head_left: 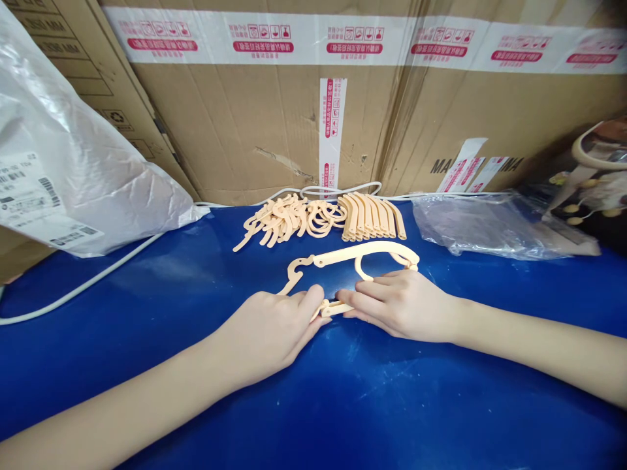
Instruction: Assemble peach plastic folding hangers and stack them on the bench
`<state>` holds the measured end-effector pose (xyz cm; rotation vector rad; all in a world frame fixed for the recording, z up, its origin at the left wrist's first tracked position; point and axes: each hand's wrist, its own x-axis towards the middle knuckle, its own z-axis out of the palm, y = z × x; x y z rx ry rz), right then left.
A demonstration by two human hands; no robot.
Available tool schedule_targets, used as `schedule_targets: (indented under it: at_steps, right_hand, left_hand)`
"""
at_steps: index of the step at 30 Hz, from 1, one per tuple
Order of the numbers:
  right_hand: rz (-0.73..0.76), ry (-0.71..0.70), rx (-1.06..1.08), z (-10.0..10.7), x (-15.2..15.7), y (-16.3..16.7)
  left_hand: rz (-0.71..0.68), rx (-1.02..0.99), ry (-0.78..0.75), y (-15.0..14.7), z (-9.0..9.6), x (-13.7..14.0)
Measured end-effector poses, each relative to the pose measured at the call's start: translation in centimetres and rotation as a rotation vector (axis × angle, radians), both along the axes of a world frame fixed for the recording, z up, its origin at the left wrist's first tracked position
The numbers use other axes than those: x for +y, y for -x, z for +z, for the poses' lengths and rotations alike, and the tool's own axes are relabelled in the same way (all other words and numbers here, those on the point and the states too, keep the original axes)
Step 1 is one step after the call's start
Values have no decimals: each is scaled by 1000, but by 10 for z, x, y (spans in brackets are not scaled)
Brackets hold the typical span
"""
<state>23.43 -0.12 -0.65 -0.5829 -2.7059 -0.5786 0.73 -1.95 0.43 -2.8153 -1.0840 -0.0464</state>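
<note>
A cream plastic folding hanger is between my two hands, its jointed pieces forming an open loop above the table. My left hand is closed on its left side, thumb and fingers pinching near a joint. My right hand is closed around the lower arm piece, close to my left fingertips. A curved end piece sticks up beside my right fingers. The hook-shaped piece at the upper left runs down behind my left hand. My hands hide part of the lower joint.
Behind the hanger lie a pile of small hook pieces, several ring-like pieces and a row of curved arms. A clear plastic bag lies at right, a white parcel at left. Cardboard boxes and a white cable border the blue table.
</note>
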Motion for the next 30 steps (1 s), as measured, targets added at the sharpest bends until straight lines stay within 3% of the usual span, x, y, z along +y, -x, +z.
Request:
schedule_targets:
  at_steps: [17, 23, 30]
  right_hand:
    - [-9, 200, 23, -1, 3, 1]
    - [-53, 436, 14, 9, 1, 3]
    - [-66, 560, 52, 12, -1, 4]
  left_hand:
    - [-17, -15, -183, 1, -8, -3]
    - [-38, -24, -208, 0, -5, -2]
    - [-72, -60, -331, 1, -4, -5]
